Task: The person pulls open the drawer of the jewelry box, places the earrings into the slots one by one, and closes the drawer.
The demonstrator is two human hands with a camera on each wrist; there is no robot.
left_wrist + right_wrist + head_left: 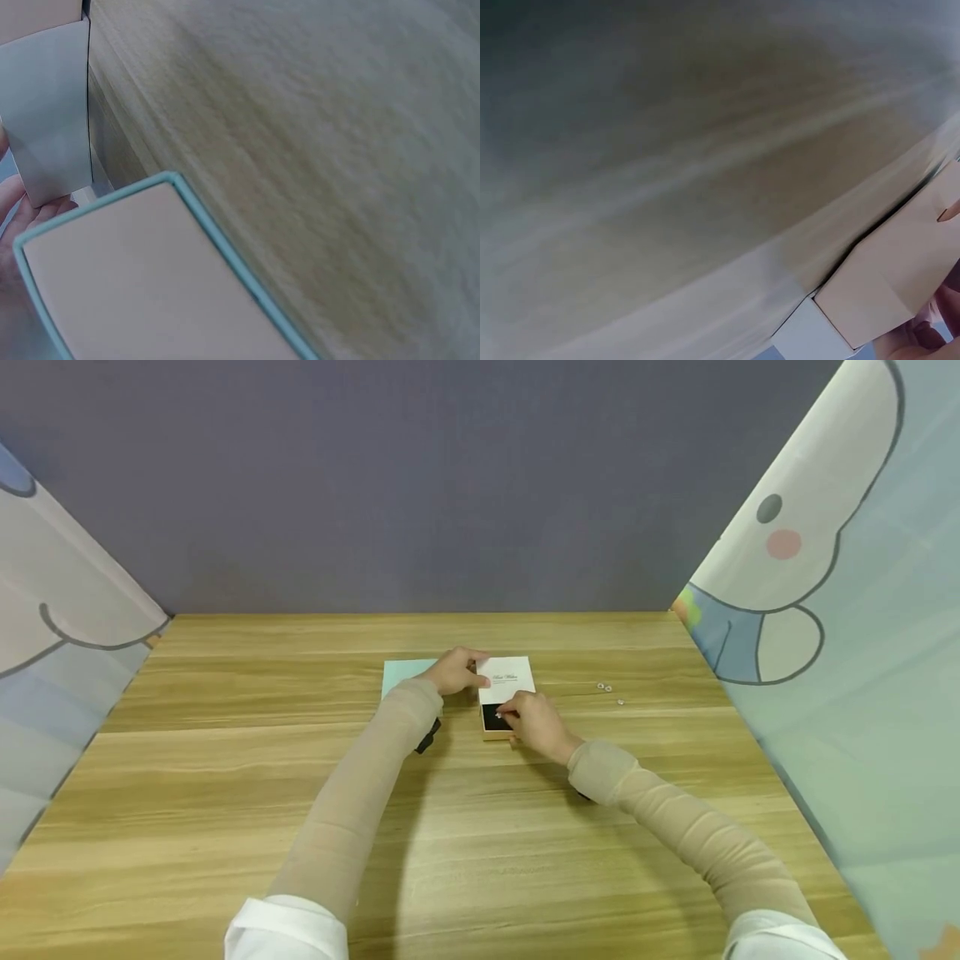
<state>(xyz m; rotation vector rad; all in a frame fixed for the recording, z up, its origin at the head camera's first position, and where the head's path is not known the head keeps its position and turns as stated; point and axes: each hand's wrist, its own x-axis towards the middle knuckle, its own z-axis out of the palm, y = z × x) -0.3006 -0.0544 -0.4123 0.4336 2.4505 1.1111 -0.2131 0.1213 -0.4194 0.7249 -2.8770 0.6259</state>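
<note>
A small white jewelry box (507, 670) with printed lettering lies on the table, its drawer (495, 735) pulled partway out toward me. Black padding (491, 717) lines the drawer. My left hand (452, 670) holds the white sleeve at its far left corner, fingers at the back and thumb along the side. Over the padding, my right hand (542, 723) pinches a tiny shiny piece of jewelry (498, 715) between thumb and fingertips. The left wrist view shows the pale sleeve (49, 112) against the fingers; the right wrist view shows the beige drawer side (889, 262).
A light teal box (405, 673) sits left of the white one, partly hidden under the left hand and wrist. Right of the white box, thin chains (570, 684) lie on the wooden table with small sparkling stones (604, 687) at their ends. A grey wall (420, 485) rises behind.
</note>
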